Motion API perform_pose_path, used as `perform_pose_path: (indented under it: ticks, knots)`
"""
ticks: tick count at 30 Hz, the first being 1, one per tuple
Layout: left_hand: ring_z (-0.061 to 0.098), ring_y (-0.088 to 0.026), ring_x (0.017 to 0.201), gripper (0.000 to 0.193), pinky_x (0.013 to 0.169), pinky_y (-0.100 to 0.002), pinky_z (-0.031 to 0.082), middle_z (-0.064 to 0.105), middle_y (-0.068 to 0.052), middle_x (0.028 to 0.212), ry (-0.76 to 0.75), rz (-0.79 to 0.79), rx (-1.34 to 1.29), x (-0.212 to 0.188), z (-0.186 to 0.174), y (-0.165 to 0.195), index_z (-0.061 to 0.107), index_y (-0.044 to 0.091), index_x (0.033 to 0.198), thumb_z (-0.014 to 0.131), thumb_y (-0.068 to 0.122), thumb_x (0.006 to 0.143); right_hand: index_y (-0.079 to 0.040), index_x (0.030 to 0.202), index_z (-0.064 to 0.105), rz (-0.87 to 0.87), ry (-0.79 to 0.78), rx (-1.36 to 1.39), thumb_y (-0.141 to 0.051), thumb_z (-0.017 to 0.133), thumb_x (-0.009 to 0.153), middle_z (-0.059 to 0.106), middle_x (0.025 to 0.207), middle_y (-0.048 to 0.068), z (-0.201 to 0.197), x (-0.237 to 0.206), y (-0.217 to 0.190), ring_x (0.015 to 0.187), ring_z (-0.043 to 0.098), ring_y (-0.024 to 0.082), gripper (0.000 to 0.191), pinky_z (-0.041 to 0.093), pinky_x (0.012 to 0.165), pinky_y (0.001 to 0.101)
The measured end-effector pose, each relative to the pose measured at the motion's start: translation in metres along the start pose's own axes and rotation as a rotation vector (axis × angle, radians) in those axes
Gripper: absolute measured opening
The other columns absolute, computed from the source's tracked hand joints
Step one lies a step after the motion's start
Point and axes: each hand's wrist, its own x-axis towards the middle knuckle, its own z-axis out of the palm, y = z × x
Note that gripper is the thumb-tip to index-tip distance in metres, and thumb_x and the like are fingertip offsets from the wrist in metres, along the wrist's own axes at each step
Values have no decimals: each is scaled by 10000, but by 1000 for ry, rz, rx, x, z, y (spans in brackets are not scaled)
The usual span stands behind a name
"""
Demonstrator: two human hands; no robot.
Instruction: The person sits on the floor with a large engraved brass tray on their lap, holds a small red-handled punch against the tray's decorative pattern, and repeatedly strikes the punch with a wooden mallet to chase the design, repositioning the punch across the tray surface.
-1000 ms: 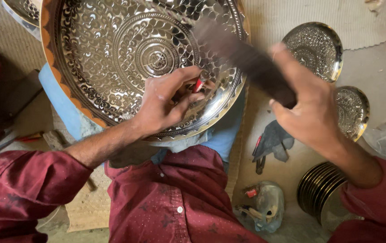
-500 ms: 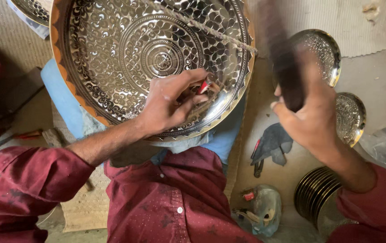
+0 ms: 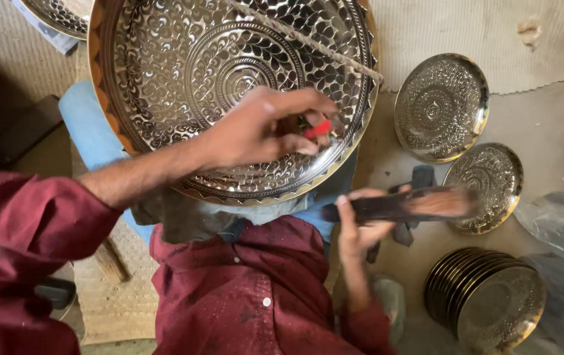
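Note:
A large engraved metal platter (image 3: 183, 72) with an orange-brown rim rests tilted across my lap. My left hand (image 3: 265, 128) lies inside it near the lower right rim, fingers pinched on a small red-tipped tool (image 3: 318, 129). My right hand (image 3: 359, 230) is low beside the platter's edge, gripping a dark wooden mallet (image 3: 403, 205) held sideways and blurred. A thin rod (image 3: 308, 41) lies across the platter's upper right.
Two smaller engraved plates (image 3: 441, 107) (image 3: 487, 187) lie on the floor at right, with a stack of plates (image 3: 486, 299) below them. A dark glove (image 3: 417, 181) lies between them. Another platter (image 3: 58, 14) sits at the top left. Crumpled plastic (image 3: 561, 223) is at far right.
My right hand has swung the mallet down from above the platter's right rim to a low, sideways position beside my lap. My left hand stays on the small tool.

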Motion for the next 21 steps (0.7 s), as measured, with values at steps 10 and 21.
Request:
perform_pose_path:
  ticks: [10,21]
  knots:
    - [730,-158,643,500,462,-331,576,732,-92,1299,-503,-73,-63,29,5,-23,619,94,1359,739,-15,886,46,1562,305,266,104,-62,58,705,914,638,897,94,-32,-61,-12,747,654,168,762,561,740,297]
    - [755,-177,1102,604,738,-307,656,666,-69,1398,-654,-167,-175,35,0,-24,643,124,1349,664,-151,812,-80,1635,107,-26,142,-158,82,644,965,627,939,148,-35,-53,-34,725,636,213,874,576,727,341]
